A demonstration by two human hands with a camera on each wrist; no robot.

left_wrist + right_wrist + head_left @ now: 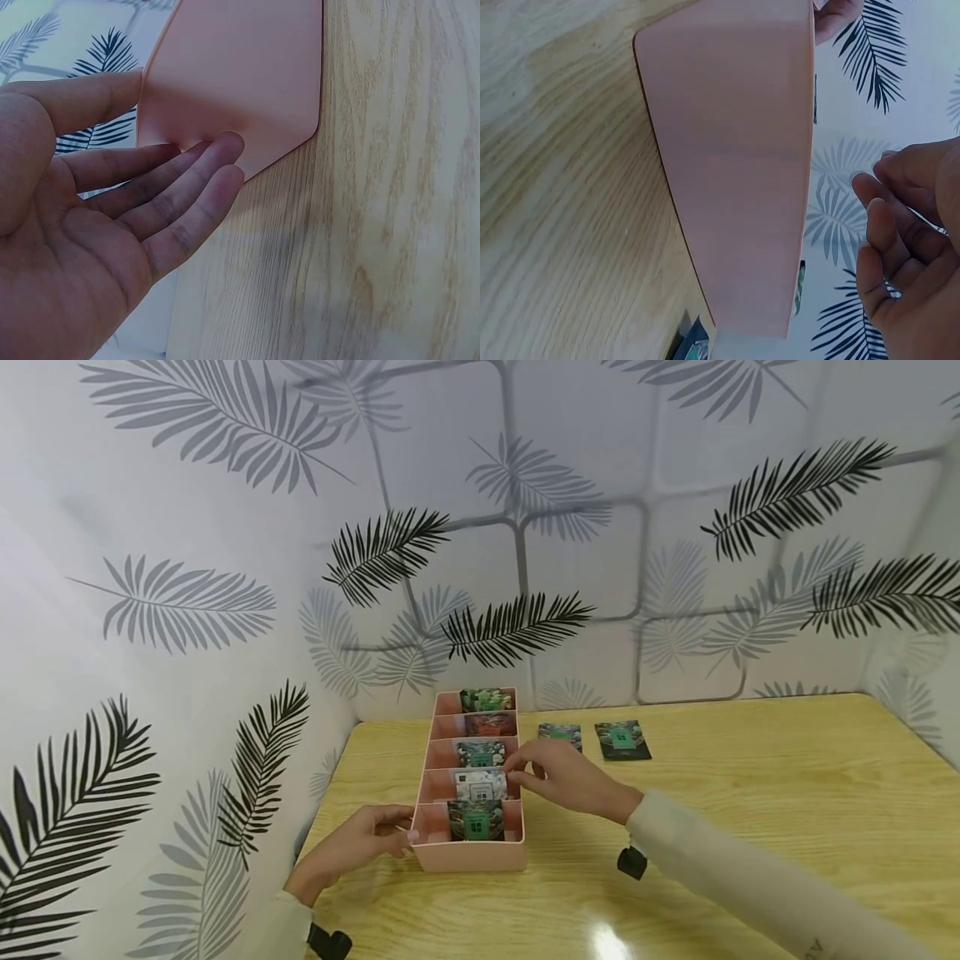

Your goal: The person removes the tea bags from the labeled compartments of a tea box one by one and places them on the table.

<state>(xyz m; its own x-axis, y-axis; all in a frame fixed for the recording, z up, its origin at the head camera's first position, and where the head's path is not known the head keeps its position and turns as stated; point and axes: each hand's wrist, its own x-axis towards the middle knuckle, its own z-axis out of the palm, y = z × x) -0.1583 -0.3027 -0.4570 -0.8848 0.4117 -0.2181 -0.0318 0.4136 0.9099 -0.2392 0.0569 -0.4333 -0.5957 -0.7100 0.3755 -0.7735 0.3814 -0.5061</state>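
Observation:
A long pink divided box (468, 857) stands on the table, with one flat packet in each visible compartment. In the nearest one is a dark packet with a green label (476, 821); behind it sits a white packet (481, 787). My left hand (365, 842) rests at the box's near left corner. In the left wrist view its fingers (191, 206) lie loosely extended against the pink wall. Over the box's right rim, my right hand (564, 777) has its fingertips beside the white packet. The right wrist view shows that hand's fingers loosely bent above the rim, with nothing visible between them.
Two more packets lie on the wooden table (750, 802) right of the box: a dark one with a green label (622, 739) and another (561, 735) partly behind my right hand. A leaf-patterned wall (585, 660) rises behind the table.

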